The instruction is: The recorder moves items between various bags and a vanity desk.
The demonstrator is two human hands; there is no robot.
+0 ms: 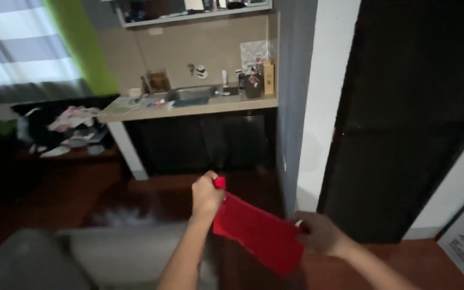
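Observation:
A red cloth (259,233) hangs stretched between both my hands in the lower middle of the head view. My left hand (206,196) is closed on its upper left corner, raised a little. My right hand (320,233) grips the right edge, lower down, with a ring on one finger. The cloth sags below the line between the hands.
A counter (189,110) with a sink (191,94), bottles and small items stands ahead against a tiled wall. A dark door (404,118) fills the right. A pile of clothes (71,129) lies at left. A grey cushion edge (81,252) is below left.

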